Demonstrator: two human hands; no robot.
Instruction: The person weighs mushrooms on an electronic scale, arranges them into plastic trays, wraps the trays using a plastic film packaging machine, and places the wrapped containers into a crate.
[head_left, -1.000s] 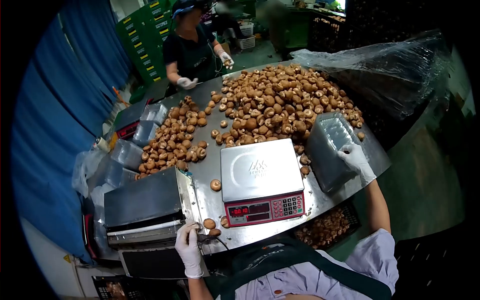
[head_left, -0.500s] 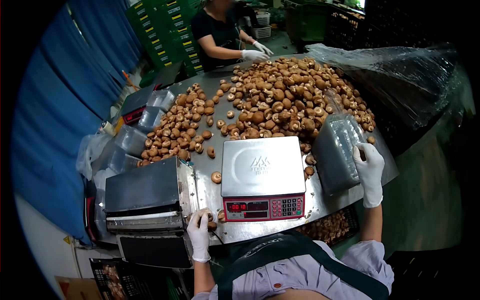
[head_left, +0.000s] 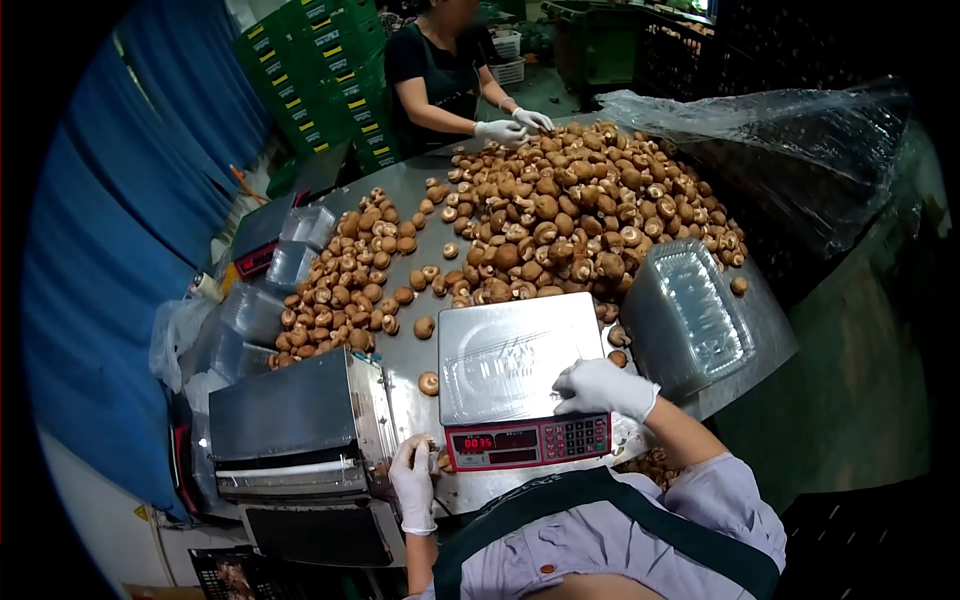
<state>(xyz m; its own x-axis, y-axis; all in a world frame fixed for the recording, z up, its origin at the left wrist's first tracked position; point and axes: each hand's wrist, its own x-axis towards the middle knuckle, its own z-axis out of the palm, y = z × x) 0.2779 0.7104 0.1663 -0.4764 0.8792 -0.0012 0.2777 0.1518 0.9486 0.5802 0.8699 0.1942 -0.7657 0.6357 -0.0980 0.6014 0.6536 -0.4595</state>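
My right hand (head_left: 607, 388), in a white glove, is over the right edge of the weighing scale (head_left: 475, 400). Its fingers are closed on the edge of a clear plastic tray (head_left: 520, 358), which lies on the metal pan and is hard to see against it. Red digits glow on the display (head_left: 478, 442). Left of the scale, my gloved left hand (head_left: 413, 482) has its fingers curled together round a mushroom (head_left: 434, 458), partly hidden. A stack of clear plastic trays (head_left: 690, 315) stands right of the scale.
A large mushroom heap (head_left: 570, 200) covers the table's far side, with a smaller pile (head_left: 345, 280) at left. A dark metal box-shaped machine (head_left: 285, 410) stands front left. Across the table, a co-worker's gloved hands (head_left: 503, 130) touch the heap. Plastic film (head_left: 770, 125) hangs at right.
My right hand has moved left from the tray stack to the scale, bringing a clear tray onto its pan. The display reading has changed. My left hand stays beside the scale.
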